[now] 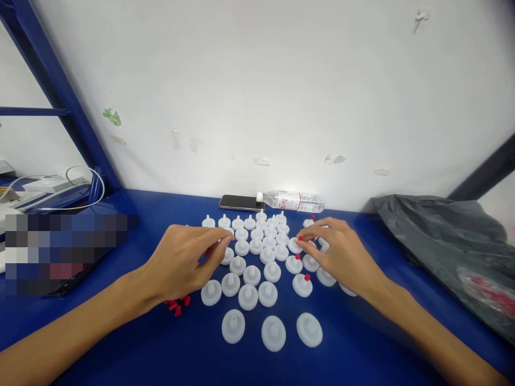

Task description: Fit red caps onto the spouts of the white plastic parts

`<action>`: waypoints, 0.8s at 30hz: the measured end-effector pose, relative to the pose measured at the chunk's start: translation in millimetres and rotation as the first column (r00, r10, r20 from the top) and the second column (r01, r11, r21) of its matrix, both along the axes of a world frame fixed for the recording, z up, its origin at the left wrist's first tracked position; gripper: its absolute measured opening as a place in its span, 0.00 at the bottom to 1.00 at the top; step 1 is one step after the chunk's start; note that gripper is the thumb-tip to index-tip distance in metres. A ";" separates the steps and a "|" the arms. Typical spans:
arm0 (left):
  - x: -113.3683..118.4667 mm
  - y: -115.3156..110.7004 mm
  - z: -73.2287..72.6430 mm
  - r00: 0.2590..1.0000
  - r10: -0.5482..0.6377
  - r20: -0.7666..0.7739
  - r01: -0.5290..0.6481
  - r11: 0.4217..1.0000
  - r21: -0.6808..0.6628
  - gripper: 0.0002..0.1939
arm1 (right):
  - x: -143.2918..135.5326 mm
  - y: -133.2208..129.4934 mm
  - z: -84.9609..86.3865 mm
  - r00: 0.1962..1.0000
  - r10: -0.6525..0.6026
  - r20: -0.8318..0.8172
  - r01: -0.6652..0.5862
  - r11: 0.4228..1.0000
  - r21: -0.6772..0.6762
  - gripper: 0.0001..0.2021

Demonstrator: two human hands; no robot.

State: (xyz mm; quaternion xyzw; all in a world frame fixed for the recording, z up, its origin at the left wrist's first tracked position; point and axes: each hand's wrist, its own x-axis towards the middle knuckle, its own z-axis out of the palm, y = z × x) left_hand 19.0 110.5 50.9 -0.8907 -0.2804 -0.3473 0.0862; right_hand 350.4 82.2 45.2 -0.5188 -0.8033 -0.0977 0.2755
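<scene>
Several white round parts with a nozzle (248, 296) stand on the blue table (161, 354). Some at the right carry a small red cap (307, 277). My right hand (336, 252) has thumb and forefinger closed round a red cap (300, 238) on one white part (295, 245). Over the left side of the group, my left hand (189, 260) pinches with thumb and forefinger together; what it holds, if anything, is too small to name. Loose red caps (177, 310) lie below my left hand, partly hidden by it.
A phone (241, 202) and a clear plastic bottle (295, 201) lie at the back by the wall. A dark plastic bag (434, 236) is at the right, with a clear bag of red pieces (491, 292). White cables (60, 193) lie far left.
</scene>
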 end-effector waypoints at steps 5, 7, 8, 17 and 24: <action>0.6 -0.2 19.0 0.991 -0.045 -0.129 0.006 0.957 -0.289 0.17 | 2.0 3.2 -6.4 1.000 0.012 0.018 -0.011 0.999 -0.037 0.10; -2.8 -0.7 31.7 0.969 -0.109 -0.221 -0.012 0.875 -0.485 0.19 | 1.6 2.2 -4.5 1.000 0.003 0.014 -0.003 1.000 -0.029 0.10; -5.6 -1.0 37.9 0.957 -0.135 -0.258 -0.038 0.821 -0.570 0.19 | 1.0 0.4 -1.3 1.000 -0.001 0.000 0.001 1.000 -0.022 0.11; -30.9 3.5 52.9 0.905 -0.223 -0.363 -0.298 0.279 -0.913 0.04 | -4.1 -35.7 50.8 0.916 0.130 -0.380 -0.361 0.677 -0.641 0.12; -26.0 6.4 46.6 0.864 -0.231 -0.447 -0.353 0.356 -0.865 0.02 | -6.4 -32.7 35.5 0.931 0.160 -0.328 -0.365 0.356 -0.861 0.13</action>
